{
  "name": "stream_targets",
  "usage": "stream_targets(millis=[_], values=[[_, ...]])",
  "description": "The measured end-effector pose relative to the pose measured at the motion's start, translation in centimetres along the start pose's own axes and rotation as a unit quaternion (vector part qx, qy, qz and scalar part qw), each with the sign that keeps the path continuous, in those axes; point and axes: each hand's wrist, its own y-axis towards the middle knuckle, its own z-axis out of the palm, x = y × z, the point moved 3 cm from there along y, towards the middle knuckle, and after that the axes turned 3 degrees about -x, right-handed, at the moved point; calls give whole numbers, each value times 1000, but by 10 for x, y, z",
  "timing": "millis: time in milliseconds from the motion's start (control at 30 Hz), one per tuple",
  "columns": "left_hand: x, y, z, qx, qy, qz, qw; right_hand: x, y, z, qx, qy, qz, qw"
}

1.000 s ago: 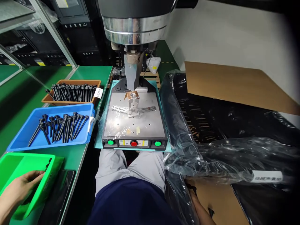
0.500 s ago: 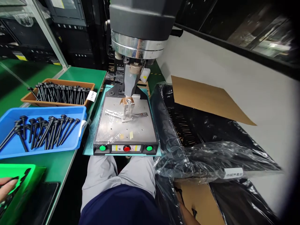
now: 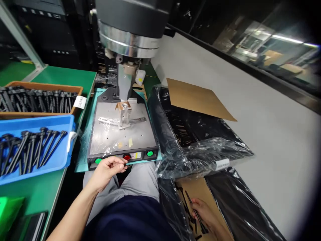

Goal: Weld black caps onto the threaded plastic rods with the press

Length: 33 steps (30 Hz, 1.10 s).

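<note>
My left hand (image 3: 111, 169) is in front of the machine's front panel, near the red button (image 3: 127, 157), with its fingers pinched together. A small dark thing at the fingertips is too small to name. At the lower right my right hand (image 3: 202, 210) holds a black threaded rod (image 3: 198, 217) over a cardboard-lined box (image 3: 198, 185) with more black rods. Between the hands and the press head (image 3: 127, 43), a metal fixture (image 3: 124, 112) stands on the steel plate (image 3: 112, 144).
On the green bench at left stand a blue tray (image 3: 62, 160) and a brown tray (image 3: 77, 92), both holding several black rods, and a green bin (image 3: 10, 207). A plastic-lined box (image 3: 200, 164) with a cardboard sheet (image 3: 198, 98) stands at right.
My left hand has moved right from the green bin to the machine's front. My right hand has come into view with a black rod. The view has shifted to the right.
</note>
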Motion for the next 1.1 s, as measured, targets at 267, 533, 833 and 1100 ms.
stream_targets(millis=[267, 533, 833, 1100], values=[[9, 17, 36, 28, -76, -35, 996, 137, -58, 56, 148, 163, -211, 952], [-1, 13, 28, -68, -118, 91, 986, 253, -50, 141, 155, 268, -390, 867], [9, 13, 19, -129, -264, 62, 954, 251, -55, 167, 125, 506, -309, 796], [11, 17, 19, -152, -254, 82, 952, 228, -52, 200, 199, 484, -220, 823]])
